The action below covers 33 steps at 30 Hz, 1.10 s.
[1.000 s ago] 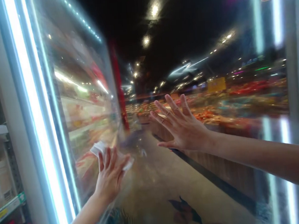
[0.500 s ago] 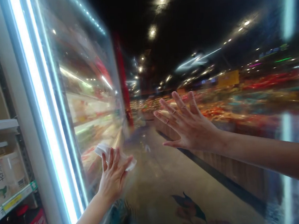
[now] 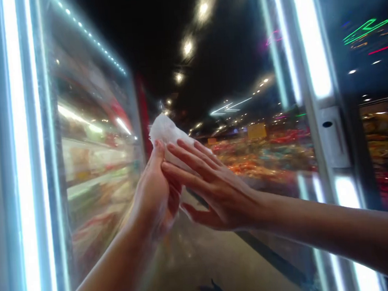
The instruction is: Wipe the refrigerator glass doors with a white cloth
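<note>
A crumpled white tissue (image 3: 164, 129) sticks up where my two hands meet, in the middle of the head view. My left hand (image 3: 153, 190) is turned on its side and grips its lower edge, thumb on top; its other fingers are partly hidden. Against the right side of the tissue lies my right hand (image 3: 213, 186), back towards me, its fingers long and straight. Its fingertips touch the tissue and its index finger meets my left hand. Behind both hands is a clear glass door pane (image 3: 239, 84) with reflections.
Bright light strips (image 3: 22, 153) run upright at the left. At the right is the lit door frame (image 3: 311, 44) with a pale handle (image 3: 335, 138). Blurred colourful goods (image 3: 281, 155) and a tan floor (image 3: 235, 258) show through the glass.
My left hand has lifted the tissue from lower left up to my right hand. My right hand has moved left and down, its fingers now closer together. The view has turned right.
</note>
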Motion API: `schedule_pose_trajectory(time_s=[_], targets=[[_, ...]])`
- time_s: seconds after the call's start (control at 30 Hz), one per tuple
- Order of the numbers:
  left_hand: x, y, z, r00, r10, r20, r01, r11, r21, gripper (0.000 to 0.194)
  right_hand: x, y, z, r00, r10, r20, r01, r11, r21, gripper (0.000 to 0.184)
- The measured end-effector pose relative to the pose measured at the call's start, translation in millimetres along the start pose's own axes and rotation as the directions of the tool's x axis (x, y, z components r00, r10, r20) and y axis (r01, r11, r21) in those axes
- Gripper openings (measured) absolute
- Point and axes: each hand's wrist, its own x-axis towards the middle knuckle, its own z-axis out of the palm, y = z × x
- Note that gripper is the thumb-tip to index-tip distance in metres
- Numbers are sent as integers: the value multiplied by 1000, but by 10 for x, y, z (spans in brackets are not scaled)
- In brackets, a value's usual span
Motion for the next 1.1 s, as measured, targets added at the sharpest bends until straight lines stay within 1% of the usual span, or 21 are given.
schedule_pose_trajectory(time_s=[0.03,0.1,0.2,0.27,0.3,0.33,0.37,0.4,0.43,0.47,0.5,0.53,0.57,0.6,0.63,0.7,0.8,0.87,0.93,1.0,1.1], targets=[[7,8,31,998,-41,49,42,999,-17,40,11,99,-49,1000,-24,7,24,999,-28,90],[38,-4,53,987,-68,143,72,997,-22,40,9,301,-131,998,-67,5,68,995,-72,87],[118,-55,27,971,-91,223,91,996,8,43,-40,578,-247,981,-188,51,193,975,-109,83],[189,-82,-27,962,-143,231,120,987,110,49,-78,753,-325,938,-321,132,338,932,-134,80],[230,-85,-66,965,-158,210,119,975,185,54,-92,845,-359,912,-377,158,400,904,-150,79],[274,-80,-115,975,-141,170,91,958,270,59,-103,941,-385,900,-405,162,431,885,-176,78],[321,-66,-171,987,-89,131,35,931,364,63,-111,1039,-400,911,-389,138,411,885,-219,78],[370,-41,-233,994,7,106,-56,884,464,68,-116,1134,-403,940,-330,88,342,900,-271,77],[421,-7,-299,984,139,110,-177,806,564,70,-119,1219,-392,969,-244,32,241,916,-320,77],[473,35,-367,949,279,146,-304,688,659,71,-120,1290,-368,987,-158,-7,145,925,-352,76],[524,82,-434,893,398,211,-412,530,741,69,-117,1340,-332,996,-90,-14,79,927,-367,74],[575,134,-496,828,483,286,-485,359,798,66,-109,1370,-289,998,-56,5,54,928,-369,72],[625,187,-552,767,538,350,-521,204,829,62,-92,1379,-242,998,-49,45,62,930,-363,68],[674,240,-600,719,572,395,-529,83,844,59,-63,1373,-198,994,-61,89,90,930,-357,64],[722,291,-640,690,587,424,-525,1,851,58,-23,1357,-160,990,-73,121,112,928,-355,62],[812,387,-700,665,599,447,-508,-77,858,59,87,1315,-112,989,-48,137,96,924,-370,64],[925,488,-771,655,603,455,-472,-143,870,61,250,1262,-90,992,29,125,22,922,-387,87],[981,502,-837,662,575,481,-454,-204,867,59,310,1246,-85,989,24,145,34,923,-384,97],[1026,456,-932,675,511,533,-448,-289,846,56,339,1265,-90,982,-19,187,88,925,-370,100],[1066,356,-1048,680,441,586,-456,-371,809,55,365,1330,-111,981,-19,196,92,925,-368,100],[1115,176,-1198,661,414,626,-472,-419,776,59,382,1419,-139,992,87,96,-42,916,-398,98]])
